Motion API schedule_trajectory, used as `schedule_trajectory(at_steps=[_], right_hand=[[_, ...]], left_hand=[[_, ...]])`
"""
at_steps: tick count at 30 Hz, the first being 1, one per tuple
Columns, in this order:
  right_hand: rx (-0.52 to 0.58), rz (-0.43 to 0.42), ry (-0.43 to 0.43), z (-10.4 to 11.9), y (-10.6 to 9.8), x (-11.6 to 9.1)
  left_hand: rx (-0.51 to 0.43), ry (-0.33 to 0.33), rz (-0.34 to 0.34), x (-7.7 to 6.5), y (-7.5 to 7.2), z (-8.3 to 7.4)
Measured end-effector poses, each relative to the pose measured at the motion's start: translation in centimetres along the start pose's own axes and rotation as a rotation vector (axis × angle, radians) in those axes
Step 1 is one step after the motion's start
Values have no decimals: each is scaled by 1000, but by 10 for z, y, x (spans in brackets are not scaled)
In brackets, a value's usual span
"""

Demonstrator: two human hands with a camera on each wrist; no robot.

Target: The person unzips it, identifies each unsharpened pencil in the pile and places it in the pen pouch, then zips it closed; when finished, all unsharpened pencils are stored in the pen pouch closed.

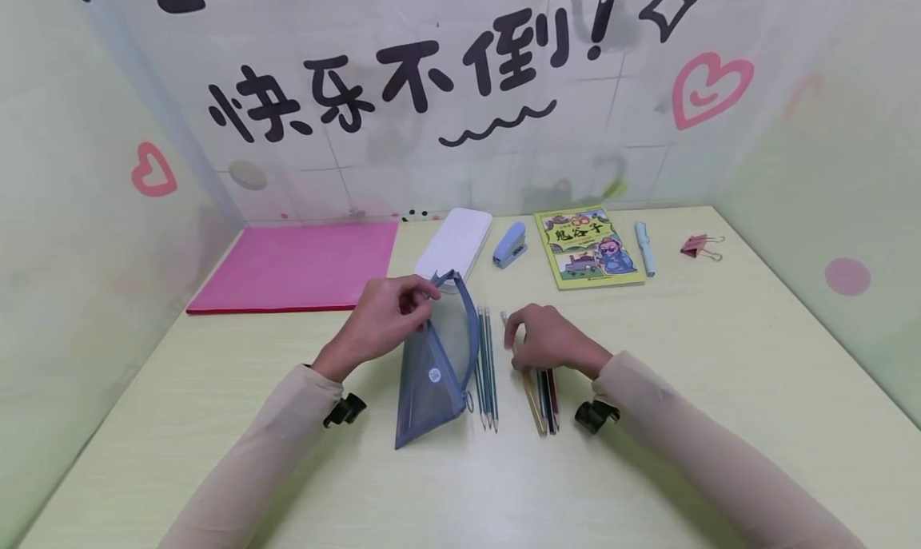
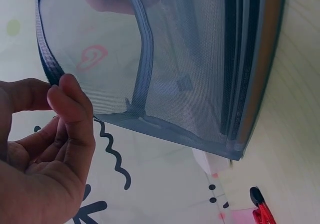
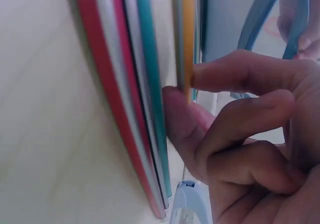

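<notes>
A blue-grey mesh zip pouch stands tilted on the table, its zipped opening spread. My left hand pinches the top edge of that opening between thumb and finger. My right hand pinches a yellow pencil between thumb and fingertip, as the right wrist view shows. Beneath and beside this hand lie a red pencil and a teal pencil, among others. Several green pencils lie side by side between pouch and right hand. Dark strips show through the mesh; I cannot tell whether they are inside.
Along the back are a pink folder, a white box, a blue stapler, a yellow picture book, a light-blue pen and a pink binder clip. A printed backdrop rises behind the table.
</notes>
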State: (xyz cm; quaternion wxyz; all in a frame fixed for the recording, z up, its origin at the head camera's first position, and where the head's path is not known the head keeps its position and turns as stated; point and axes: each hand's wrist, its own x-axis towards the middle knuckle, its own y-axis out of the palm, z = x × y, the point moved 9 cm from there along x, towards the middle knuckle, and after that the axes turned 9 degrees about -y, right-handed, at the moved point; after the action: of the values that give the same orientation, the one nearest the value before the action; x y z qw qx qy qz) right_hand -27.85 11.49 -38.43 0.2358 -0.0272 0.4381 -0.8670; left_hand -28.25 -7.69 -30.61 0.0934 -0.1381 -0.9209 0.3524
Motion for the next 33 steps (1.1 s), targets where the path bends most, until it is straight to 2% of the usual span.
schedule_trajectory(at_steps=[4, 9, 17, 21, 25, 33], right_hand=[[67, -18, 12, -1, -6, -1], [167, -84, -32, 11, -19, 0], [332, -262, -51, 36, -40, 9], [393, -337, -73, 43, -42, 14], [414, -330, -86, 48, -33, 17], [378, -220, -102, 59, -9, 14]], left_hand=[[-5, 6, 0, 0, 0, -1], [-1, 8, -2, 0, 2, -3], [-8, 9, 1, 1, 5, -2], [-9, 16, 8, 2, 7, -5], [-15, 15, 6, 2, 7, -7], [-32, 5, -16, 0, 5, -6]])
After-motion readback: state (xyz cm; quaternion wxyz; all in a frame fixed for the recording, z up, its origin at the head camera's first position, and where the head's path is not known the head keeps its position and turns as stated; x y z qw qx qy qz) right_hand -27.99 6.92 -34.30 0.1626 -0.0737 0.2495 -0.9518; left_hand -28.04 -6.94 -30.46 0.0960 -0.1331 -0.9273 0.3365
